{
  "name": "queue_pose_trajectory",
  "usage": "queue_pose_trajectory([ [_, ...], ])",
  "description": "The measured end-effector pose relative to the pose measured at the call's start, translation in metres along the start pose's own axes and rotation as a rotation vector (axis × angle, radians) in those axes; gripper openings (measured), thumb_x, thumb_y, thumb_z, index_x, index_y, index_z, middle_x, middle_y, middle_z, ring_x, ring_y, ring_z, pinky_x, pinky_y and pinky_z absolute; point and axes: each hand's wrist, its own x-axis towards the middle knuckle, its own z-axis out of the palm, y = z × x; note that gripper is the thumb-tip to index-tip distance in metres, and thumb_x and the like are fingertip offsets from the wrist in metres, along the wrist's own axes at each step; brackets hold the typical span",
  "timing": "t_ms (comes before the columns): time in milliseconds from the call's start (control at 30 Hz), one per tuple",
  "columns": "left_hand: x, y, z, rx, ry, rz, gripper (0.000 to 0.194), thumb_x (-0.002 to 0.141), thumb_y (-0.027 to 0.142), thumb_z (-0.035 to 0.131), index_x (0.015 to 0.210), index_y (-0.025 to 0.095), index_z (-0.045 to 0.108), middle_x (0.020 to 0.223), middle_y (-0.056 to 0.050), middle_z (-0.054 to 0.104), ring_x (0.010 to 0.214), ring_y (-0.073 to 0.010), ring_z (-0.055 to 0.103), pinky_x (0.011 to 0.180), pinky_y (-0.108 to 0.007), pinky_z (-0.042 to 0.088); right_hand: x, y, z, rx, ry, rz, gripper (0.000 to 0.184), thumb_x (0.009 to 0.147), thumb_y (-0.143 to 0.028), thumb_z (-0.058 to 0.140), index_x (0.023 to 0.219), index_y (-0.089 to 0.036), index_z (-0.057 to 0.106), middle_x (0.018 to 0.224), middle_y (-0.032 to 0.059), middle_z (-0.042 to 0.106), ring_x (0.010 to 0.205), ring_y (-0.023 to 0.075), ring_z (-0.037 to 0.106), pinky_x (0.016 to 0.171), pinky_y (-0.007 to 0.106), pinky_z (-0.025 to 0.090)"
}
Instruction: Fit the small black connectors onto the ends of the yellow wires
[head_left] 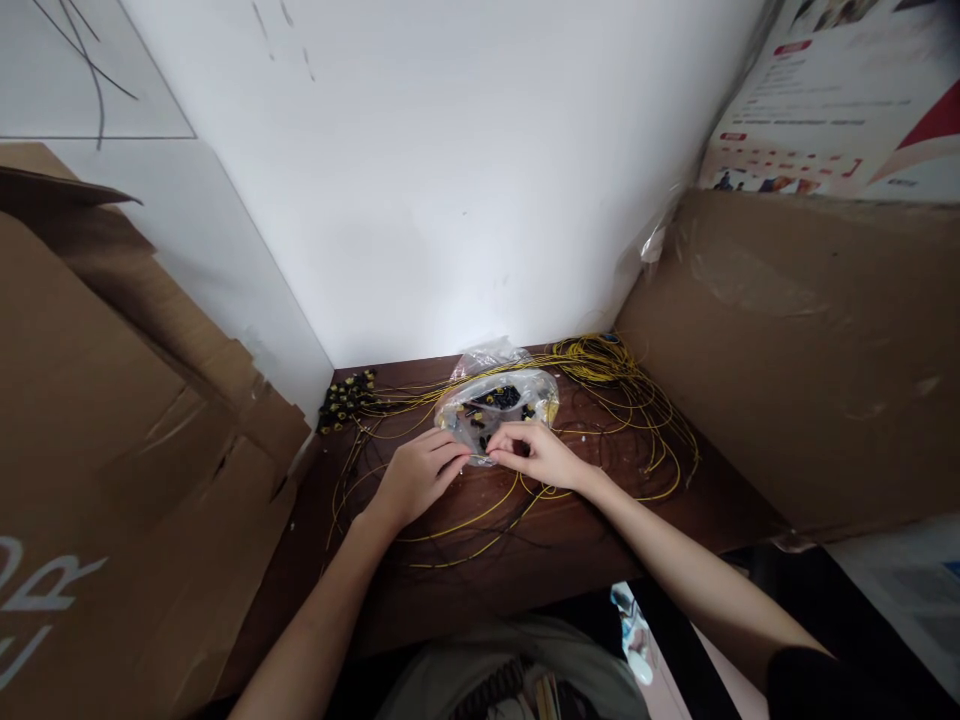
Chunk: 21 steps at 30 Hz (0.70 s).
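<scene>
My left hand (pixel 417 474) and my right hand (pixel 534 452) meet in the middle of a dark wooden table (pixel 570 550), fingers pinched together. Both pinch the near edge of a clear plastic bag (pixel 501 398) that holds small black and yellow parts. Thin yellow wires (pixel 630 400) lie in loops under and around the hands. What else the fingertips hold, if anything, is too small to make out.
A bunch of black and yellow connectors (pixel 345 398) lies at the table's back left. Cardboard panels stand on the left (pixel 112 450) and right (pixel 810 360), a white wall (pixel 465 180) behind. A printed poster (pixel 847 100) hangs at the upper right.
</scene>
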Motion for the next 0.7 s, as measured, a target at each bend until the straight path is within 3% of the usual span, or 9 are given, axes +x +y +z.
queue_pose_trajectory([
  [567, 0.0004, -0.0001, 0.0024, 0.009, 0.01, 0.011, 0.019, 0.087, 0.023, 0.046, 0.097, 0.018, 0.062, 0.093, -0.006, 0.062, 0.088, -0.0166, 0.055, 0.081, -0.031, 0.045, -0.0001, 0.0007, -0.0012, -0.025, 0.027, -0.021, 0.022, 0.083, -0.033, 0.054, 0.081, -0.014, 0.064, 0.068, 0.0015, 0.055, 0.061, 0.0111, 0.049, 0.06, 0.024, 0.041],
  [700, 0.0002, 0.0004, 0.0004, 0.028, 0.042, -0.073, 0.022, 0.086, 0.025, 0.049, 0.104, 0.017, 0.057, 0.088, -0.005, 0.062, 0.082, -0.0161, 0.056, 0.076, -0.029, 0.046, -0.0001, 0.0005, -0.0036, -0.019, 0.069, -0.022, 0.021, 0.083, -0.032, 0.054, 0.081, -0.014, 0.064, 0.068, 0.0016, 0.055, 0.062, 0.0114, 0.049, 0.06, 0.024, 0.041],
])
